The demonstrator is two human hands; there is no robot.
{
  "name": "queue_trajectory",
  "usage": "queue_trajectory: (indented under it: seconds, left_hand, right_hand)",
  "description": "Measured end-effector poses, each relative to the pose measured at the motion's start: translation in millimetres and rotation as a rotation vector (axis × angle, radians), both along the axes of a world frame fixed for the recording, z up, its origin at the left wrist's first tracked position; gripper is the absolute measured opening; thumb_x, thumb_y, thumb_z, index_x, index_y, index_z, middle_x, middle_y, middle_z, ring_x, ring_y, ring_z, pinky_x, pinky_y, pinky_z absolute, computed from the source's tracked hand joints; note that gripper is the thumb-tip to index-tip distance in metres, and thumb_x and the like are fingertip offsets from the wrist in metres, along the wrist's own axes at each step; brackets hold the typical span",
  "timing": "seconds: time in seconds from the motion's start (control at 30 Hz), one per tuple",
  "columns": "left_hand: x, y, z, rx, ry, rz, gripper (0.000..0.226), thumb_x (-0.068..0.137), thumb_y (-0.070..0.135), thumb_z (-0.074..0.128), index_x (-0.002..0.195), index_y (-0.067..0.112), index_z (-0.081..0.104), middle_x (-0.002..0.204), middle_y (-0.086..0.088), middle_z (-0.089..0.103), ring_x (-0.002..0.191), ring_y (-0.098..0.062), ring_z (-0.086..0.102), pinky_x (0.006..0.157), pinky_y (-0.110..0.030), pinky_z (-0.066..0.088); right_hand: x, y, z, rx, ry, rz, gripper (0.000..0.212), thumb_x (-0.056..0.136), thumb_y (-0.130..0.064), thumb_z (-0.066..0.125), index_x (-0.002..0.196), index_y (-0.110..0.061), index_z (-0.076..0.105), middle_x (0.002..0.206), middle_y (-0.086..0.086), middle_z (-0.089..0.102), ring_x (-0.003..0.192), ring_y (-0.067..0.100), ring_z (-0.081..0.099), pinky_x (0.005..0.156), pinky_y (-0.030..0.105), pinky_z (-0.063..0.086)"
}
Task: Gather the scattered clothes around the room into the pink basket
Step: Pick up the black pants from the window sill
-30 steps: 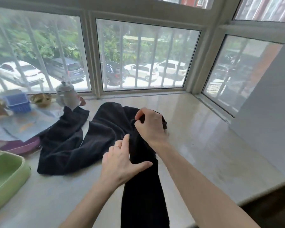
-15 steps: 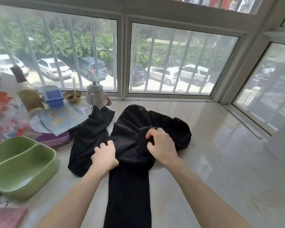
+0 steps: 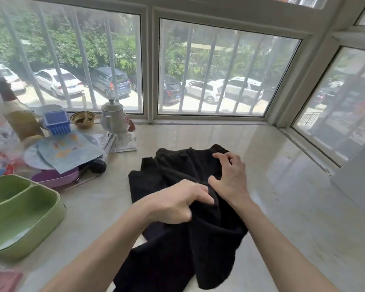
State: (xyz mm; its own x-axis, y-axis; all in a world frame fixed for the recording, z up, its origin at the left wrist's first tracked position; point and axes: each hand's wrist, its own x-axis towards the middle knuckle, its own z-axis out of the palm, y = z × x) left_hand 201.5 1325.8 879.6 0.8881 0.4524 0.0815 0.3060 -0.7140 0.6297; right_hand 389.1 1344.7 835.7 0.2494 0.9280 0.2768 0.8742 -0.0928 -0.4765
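**Two hands on a black cloth by the window**

At the far left of the frame sits a green tray (image 3: 19,218) with two parts. It rests on the shiny pale ledge (image 3: 293,218) under the window. Above the tray, in the upper left, stands a bottle (image 3: 19,119) with a dark top. Just to its right are a small blue box with teeth (image 3: 56,121), a little brown bowl (image 3: 82,119) and a grey teapot (image 3: 113,118), all in a row by the glass. In front of them a blue paper (image 3: 70,153) lies on top of a purple dish (image 3: 55,179).

In the middle of the frame is the black cloth (image 3: 177,249). It is bunched up on the ledge and runs down to the bottom edge of the frame. It lies well apart from the green tray.

The left hand (image 3: 173,202) comes in from the lower left. Its fingers are curled tight, and it grips a fold of the black cloth near the middle of the bunch.

The right hand (image 3: 230,178) is just to the right of it and a bit higher. Its fingers (image 3: 220,155) are spread wide and bent like a claw. They are not closed around anything. The thumb and the bottom of the hand touch the cloth, close to the left hand.

Past the hands, the right side of the ledge is bare and shiny. At the top of the frame, cars (image 3: 207,90) are parked outside behind white window bars (image 3: 222,70).
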Motion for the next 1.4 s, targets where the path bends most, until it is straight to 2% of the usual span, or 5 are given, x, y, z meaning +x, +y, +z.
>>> queue_trajectory:
  seconds: [0.27,0.4,0.63,1.03,1.4]
  left_hand:
    - [2.5,61.2,-60.7,0.182,0.151,0.804,0.05,0.073,-0.005,0.046,0.115,0.022,0.05,0.125,-0.005,0.041,0.111,-0.031,0.044,0.09,-0.042,0.046]
    - [-2.5,61.6,-56.0,-0.369,0.291,0.5,0.108,0.068,0.027,0.074,0.15,0.033,0.004,0.155,-0.005,0.007,0.142,-0.027,0.016,0.113,-0.035,0.026]
    - [15.0,65.6,-75.8,0.027,0.707,0.544,0.149,0.048,0.051,0.088,0.142,0.044,-0.027,0.153,0.001,-0.035,0.142,-0.035,-0.025,0.106,-0.072,0.008]
    - [64.4,127.8,-72.3,0.151,0.914,0.304,0.123,0.076,0.022,0.077,0.143,0.045,-0.023,0.153,0.001,-0.034,0.143,-0.037,-0.019,0.109,-0.068,0.016]
    - [81.0,152.0,-85.5,0.144,0.852,0.093,0.087,0.056,0.037,0.085,0.126,0.036,0.033,0.123,-0.002,0.033,0.113,-0.033,0.045,0.101,-0.044,0.04]
  right_hand:
    - [27.9,-14.2,-21.0,-0.189,0.054,-0.076,0.063,0.079,-0.04,0.066,0.137,-0.033,0.041,0.143,0.003,0.032,0.13,0.027,0.034,0.106,0.044,0.036]
    - [35.9,-15.0,-18.8,-0.372,0.207,-0.025,0.095,0.067,-0.067,0.068,0.146,-0.043,0.02,0.158,0.008,0.01,0.145,0.028,0.012,0.114,0.053,0.022]
    - [22.9,-10.9,-34.3,-0.776,-0.037,0.131,0.133,0.057,-0.061,0.08,0.144,-0.046,-0.019,0.158,0.007,-0.023,0.144,0.042,-0.011,0.111,0.068,0.009]
    - [32.2,-6.5,-69.1,-0.739,-0.025,0.112,0.125,0.068,-0.057,0.076,0.145,-0.042,-0.022,0.158,0.0,-0.024,0.143,0.043,-0.016,0.111,0.067,0.002]
    - [40.7,-6.8,-77.0,-0.607,0.026,0.01,0.127,0.066,-0.051,0.08,0.149,-0.034,-0.015,0.161,0.007,-0.006,0.147,0.032,-0.006,0.116,0.056,0.006]
